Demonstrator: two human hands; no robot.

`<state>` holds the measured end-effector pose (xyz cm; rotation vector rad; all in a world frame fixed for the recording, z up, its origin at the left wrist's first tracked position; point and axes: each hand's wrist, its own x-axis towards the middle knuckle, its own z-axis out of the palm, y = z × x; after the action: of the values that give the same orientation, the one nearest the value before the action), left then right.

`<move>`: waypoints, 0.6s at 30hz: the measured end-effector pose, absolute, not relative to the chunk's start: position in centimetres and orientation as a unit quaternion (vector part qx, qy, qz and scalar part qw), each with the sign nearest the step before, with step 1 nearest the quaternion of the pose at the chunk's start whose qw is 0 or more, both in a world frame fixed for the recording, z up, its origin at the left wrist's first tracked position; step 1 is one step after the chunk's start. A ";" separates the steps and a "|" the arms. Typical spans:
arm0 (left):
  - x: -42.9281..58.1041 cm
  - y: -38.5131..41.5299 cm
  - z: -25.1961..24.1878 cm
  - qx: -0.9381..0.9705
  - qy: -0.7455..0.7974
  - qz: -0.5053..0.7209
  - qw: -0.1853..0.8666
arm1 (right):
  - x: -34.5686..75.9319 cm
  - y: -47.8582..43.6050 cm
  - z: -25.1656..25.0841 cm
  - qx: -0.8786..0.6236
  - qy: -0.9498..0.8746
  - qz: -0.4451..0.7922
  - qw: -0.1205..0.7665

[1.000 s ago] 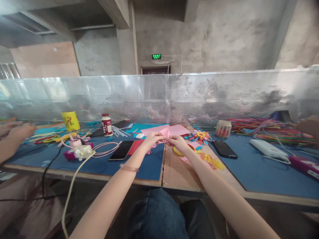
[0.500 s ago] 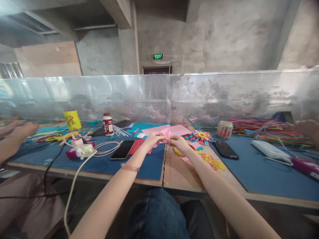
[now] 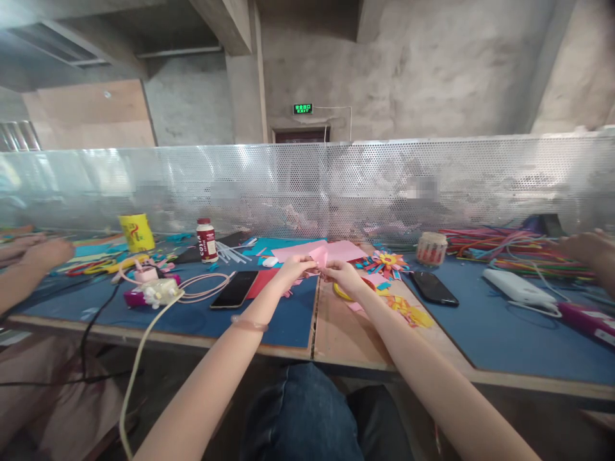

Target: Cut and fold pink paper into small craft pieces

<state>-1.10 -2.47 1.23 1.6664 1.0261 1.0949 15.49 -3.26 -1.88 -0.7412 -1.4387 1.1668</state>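
My left hand (image 3: 294, 269) and my right hand (image 3: 341, 274) meet above the table's middle seam, both pinching a small folded pink paper piece (image 3: 319, 256). The fingers of each hand are closed on its edges. Behind it lie larger pink paper sheets (image 3: 331, 250). A paper flower of yellow, red and blue strips (image 3: 387, 261) sits just right of my right hand. Yellow and pink paper scraps (image 3: 408, 312) lie beside my right forearm.
Two black phones (image 3: 235, 289) (image 3: 433, 287), a red-labelled bottle (image 3: 206, 241), a yellow cup (image 3: 136, 232), cables with a pink charger (image 3: 151, 291), a white power bank (image 3: 516, 285) and coloured strips (image 3: 519, 250) lie around. Other people's hands show far left (image 3: 43, 253) and far right (image 3: 583, 246). A perforated metal screen (image 3: 307, 186) backs the table.
My hands stay on the pink paper with only slight finger shifts. The person's hand at the far right has come further into view.
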 end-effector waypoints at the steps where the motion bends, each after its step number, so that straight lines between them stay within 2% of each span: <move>1: -1.1 -2.5 1.3 0.668 0.418 0.438 0.433 | 15.5 -3.3 -1.9 -0.315 -0.605 0.489 0.544; 18: -1.3 -1.7 0.7 0.693 0.400 0.426 0.423 | 15.3 -3.5 -1.8 -0.321 -0.604 0.487 0.543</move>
<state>-1.27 -1.72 0.74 1.7354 1.0007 1.0653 15.31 -3.47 -1.79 -0.7627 -1.4347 1.1555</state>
